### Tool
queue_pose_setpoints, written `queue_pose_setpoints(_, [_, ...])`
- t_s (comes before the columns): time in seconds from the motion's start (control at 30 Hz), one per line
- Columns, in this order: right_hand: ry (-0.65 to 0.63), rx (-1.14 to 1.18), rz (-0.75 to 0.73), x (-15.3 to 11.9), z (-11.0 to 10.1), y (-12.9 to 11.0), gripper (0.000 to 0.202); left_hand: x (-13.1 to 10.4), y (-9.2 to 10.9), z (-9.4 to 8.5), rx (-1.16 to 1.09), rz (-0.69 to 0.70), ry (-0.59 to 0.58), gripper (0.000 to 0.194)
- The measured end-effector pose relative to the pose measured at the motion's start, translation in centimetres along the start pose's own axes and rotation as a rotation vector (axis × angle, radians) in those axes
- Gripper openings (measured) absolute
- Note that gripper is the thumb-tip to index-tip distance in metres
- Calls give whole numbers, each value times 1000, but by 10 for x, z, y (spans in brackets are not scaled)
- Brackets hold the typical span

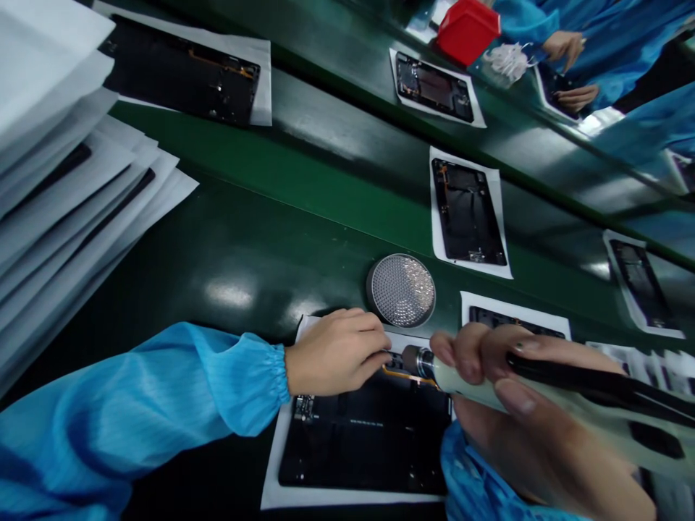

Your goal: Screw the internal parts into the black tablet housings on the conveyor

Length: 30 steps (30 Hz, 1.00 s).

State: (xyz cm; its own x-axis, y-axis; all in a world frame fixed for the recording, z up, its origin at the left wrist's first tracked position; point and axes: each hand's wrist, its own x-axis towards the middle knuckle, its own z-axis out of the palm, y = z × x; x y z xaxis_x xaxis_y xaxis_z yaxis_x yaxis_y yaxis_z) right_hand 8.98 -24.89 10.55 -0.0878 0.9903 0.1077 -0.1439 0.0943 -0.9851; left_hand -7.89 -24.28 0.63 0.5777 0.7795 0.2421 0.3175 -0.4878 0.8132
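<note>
My right hand (521,383) is wrapped round a pale electric screwdriver (472,383), whose metal tip end reaches the upper edge of a black device panel (363,441). Beside that tip, my left hand (339,352) has thumb and fingers pinched together at the panel's top edge; what they hold, if anything, is too small to make out. An orange flex strip runs along the panel under the tip. The panel lies on a white sheet (274,485). Just above my hands stands a round dish (402,289) with many small screws on its dimpled surface.
Stacked white sheets with dark panels between them (81,188) rise at the left. More panels on sheets lie along the green bench and belt, one at upper left (184,69), another right of centre (470,210). Beyond are a red bin (468,30) and a co-worker's hands (567,51).
</note>
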Motion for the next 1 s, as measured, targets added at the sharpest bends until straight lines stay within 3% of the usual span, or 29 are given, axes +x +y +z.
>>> queue_pose_setpoints(1.0, [6, -20, 31, -2, 1, 2, 21, 0, -2, 1, 21, 13, -25, 17])
